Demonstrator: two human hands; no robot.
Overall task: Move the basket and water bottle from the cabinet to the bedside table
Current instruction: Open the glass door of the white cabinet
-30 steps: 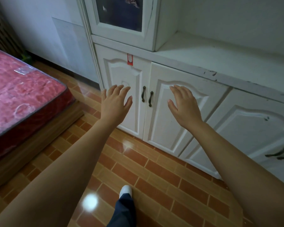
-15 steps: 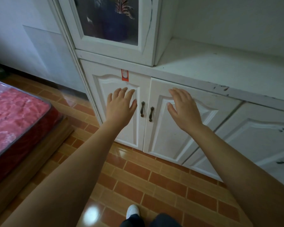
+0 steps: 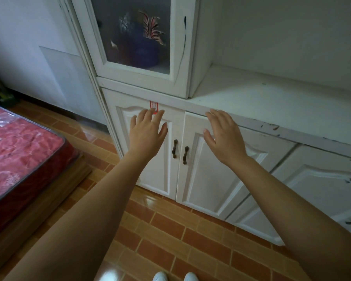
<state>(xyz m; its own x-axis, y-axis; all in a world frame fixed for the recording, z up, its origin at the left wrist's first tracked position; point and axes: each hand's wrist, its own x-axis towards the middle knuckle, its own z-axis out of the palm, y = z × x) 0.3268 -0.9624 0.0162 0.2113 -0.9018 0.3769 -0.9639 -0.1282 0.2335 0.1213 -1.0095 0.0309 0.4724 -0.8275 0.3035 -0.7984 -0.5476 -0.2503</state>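
Note:
A white cabinet stands in front of me, its two lower doors closed, with dark metal handles between them. My left hand is raised in front of the left door, fingers spread, holding nothing. My right hand hovers in front of the right door near the countertop edge, also open and empty. Behind the upper glass door sits a dark blue pot with a red-striped plant. No basket or water bottle is visible.
A bed with a red mattress on a wooden frame lies at the left. The floor is orange-brown tile. More closed cabinet doors continue to the right. My white shoes show at the bottom edge.
I have stepped closer to the cabinet and the view has tilted up, showing more of the glass door. Both hands have risen from beside the handles toward the tops of the lower doors.

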